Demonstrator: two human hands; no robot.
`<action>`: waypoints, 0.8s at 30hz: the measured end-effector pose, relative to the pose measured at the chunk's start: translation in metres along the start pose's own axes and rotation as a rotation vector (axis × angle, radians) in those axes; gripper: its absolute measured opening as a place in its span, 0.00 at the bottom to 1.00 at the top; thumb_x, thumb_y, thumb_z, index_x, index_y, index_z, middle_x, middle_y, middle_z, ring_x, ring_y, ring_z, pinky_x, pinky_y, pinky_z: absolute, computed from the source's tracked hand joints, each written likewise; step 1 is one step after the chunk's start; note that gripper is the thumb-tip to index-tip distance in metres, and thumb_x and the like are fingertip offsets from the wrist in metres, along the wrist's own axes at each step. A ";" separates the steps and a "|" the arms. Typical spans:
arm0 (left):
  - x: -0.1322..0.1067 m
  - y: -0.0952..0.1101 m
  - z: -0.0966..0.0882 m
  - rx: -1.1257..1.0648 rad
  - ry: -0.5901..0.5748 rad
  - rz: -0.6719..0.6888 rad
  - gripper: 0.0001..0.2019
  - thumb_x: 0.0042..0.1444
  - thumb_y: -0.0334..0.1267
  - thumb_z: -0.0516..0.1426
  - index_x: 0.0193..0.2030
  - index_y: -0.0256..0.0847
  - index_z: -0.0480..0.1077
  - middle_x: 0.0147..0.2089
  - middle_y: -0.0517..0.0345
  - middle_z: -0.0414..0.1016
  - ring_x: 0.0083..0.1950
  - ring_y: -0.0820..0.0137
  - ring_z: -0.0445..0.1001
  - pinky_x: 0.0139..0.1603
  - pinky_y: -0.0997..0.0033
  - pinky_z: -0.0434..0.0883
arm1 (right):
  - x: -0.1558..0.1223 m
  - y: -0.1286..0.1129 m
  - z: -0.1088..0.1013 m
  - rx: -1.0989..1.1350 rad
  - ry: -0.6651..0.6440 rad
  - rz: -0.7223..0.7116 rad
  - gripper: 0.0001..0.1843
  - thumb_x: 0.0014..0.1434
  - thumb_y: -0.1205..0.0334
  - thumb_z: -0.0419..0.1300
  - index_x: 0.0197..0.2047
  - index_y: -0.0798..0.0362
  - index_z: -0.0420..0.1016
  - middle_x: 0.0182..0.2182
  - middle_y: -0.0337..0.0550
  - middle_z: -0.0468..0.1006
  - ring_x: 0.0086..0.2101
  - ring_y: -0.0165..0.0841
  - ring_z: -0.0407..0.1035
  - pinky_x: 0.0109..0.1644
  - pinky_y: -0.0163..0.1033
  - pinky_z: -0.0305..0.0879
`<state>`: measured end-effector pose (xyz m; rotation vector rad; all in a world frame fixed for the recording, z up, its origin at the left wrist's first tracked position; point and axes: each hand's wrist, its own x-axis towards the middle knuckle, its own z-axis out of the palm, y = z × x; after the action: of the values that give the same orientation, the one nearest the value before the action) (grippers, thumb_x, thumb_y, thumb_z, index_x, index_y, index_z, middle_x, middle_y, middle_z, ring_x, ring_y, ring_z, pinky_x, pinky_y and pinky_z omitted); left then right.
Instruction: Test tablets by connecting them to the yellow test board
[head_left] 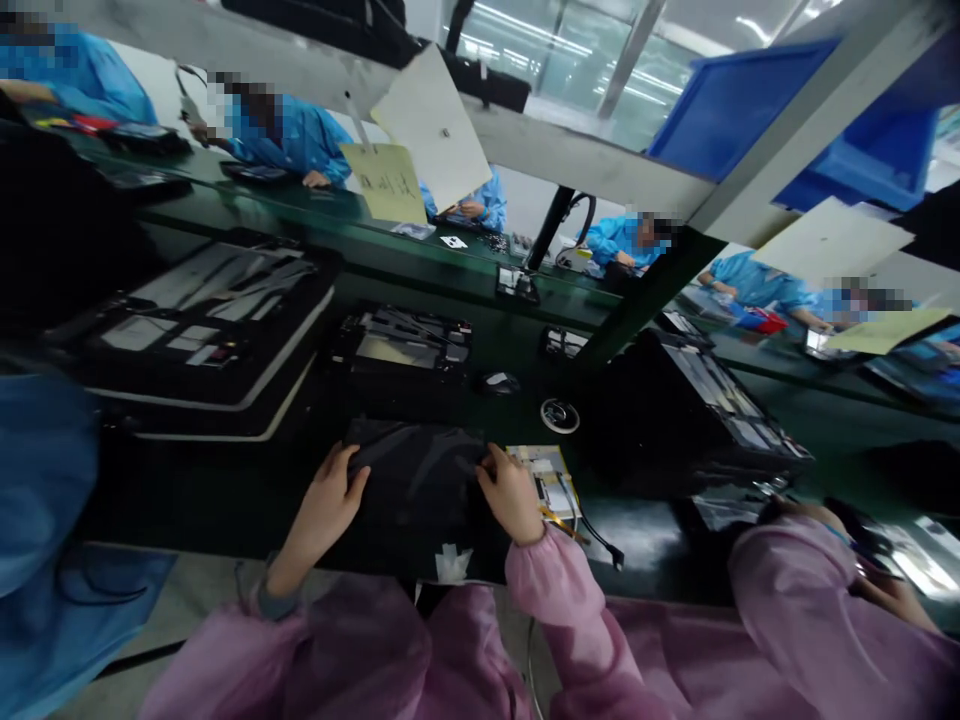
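Observation:
A dark rectangular panel (420, 470) with a creased, film-like top lies in front of me at the bench's near edge. My left hand (330, 497) grips its left edge, with thumb and fingers at the upper corner. At the opposite edge, my right hand (514, 490) pinches the upper right corner. Just beside my right hand sits a small pale board (551, 480) with a yellow rim, an orange ribbon and a black cable. Whatever lies under the panel is hidden.
Behind the panel stands a black tray (397, 350) of parts. Stacked trays (217, 320) rise at left, and another black stack (690, 410) at right. A round white-rimmed object (560, 415) lies between. A slanted post (645, 295) crosses the bench. Co-workers sit on both sides and opposite.

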<state>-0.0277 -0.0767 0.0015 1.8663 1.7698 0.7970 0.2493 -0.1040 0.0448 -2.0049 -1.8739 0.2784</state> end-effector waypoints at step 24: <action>0.003 0.048 -0.077 -1.149 -0.147 0.112 0.19 0.53 0.38 0.62 0.52 0.39 0.74 0.50 0.49 0.78 0.54 0.57 0.74 0.58 0.59 0.67 | -0.014 0.011 -0.084 0.492 0.314 -0.081 0.23 0.57 0.50 0.60 0.53 0.51 0.68 0.38 0.45 0.79 0.36 0.37 0.75 0.40 0.40 0.72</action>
<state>-0.0446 -0.0829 0.0903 1.1627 0.7648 1.2933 0.2915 -0.1305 0.1153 -1.5374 -1.5082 0.3406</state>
